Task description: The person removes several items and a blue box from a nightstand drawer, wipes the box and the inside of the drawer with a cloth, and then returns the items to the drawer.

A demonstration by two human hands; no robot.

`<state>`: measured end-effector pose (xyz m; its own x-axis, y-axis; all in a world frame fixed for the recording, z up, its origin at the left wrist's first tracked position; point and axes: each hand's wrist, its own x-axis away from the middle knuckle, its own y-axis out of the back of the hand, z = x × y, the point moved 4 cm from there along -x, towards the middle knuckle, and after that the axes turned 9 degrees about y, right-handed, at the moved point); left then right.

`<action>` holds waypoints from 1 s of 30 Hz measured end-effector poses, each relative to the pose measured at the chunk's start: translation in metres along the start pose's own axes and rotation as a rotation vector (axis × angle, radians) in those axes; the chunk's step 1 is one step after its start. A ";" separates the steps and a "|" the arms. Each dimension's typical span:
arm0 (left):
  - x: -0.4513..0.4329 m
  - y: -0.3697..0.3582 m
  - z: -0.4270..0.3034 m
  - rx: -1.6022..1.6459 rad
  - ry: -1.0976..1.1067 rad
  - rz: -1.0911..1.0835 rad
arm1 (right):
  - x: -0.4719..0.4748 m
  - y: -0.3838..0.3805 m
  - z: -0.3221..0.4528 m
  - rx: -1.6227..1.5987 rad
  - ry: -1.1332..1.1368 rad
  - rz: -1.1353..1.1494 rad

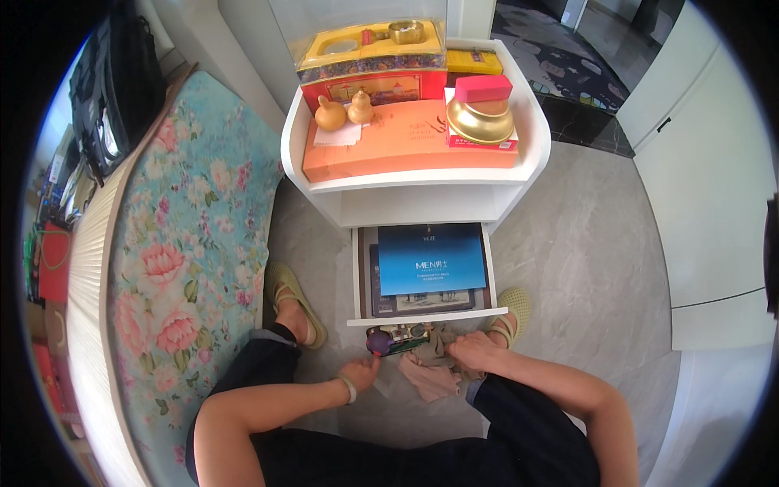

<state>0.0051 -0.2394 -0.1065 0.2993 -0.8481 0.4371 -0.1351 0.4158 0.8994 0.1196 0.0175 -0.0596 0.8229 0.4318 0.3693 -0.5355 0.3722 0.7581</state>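
Note:
My left hand (360, 373) has its fingers curled at the near left corner of a small dark tray or open box (389, 353) low over the floor. Whether it grips that corner is not clear. In the tray sit a purple round object (380, 342) and several small items. My right hand (476, 351) is closed on a grey-brown cloth (439, 348) at the tray's right side. A pale pink cloth (429, 377) hangs or lies just below it. Directly beyond stands a pulled-out white drawer (426, 319), holding a blue printed box (432, 259) on top of a dark flat box (389, 304).
The white cabinet (420, 210) carries an orange box (389, 146), two small gourds (345, 111), a gold bowl (481, 122) and a red-yellow gift box (374, 88). A floral-covered bed or bench (188, 255) runs along the left. White cupboard doors (700, 182) stand right.

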 end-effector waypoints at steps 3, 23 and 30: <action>0.005 0.008 0.008 0.248 0.013 0.082 | 0.000 0.001 -0.001 -0.017 -0.020 0.010; -0.030 -0.044 0.025 0.943 0.547 0.169 | 0.003 0.018 -0.016 -0.641 -0.404 -0.722; -0.025 -0.032 0.019 0.929 0.546 0.371 | 0.003 0.039 -0.003 -0.707 -0.308 -0.880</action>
<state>-0.0161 -0.2384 -0.1462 0.4358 -0.3729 0.8191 -0.8800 0.0143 0.4747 0.1008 0.0359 -0.0306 0.9219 -0.3836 0.0544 0.3351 0.8599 0.3850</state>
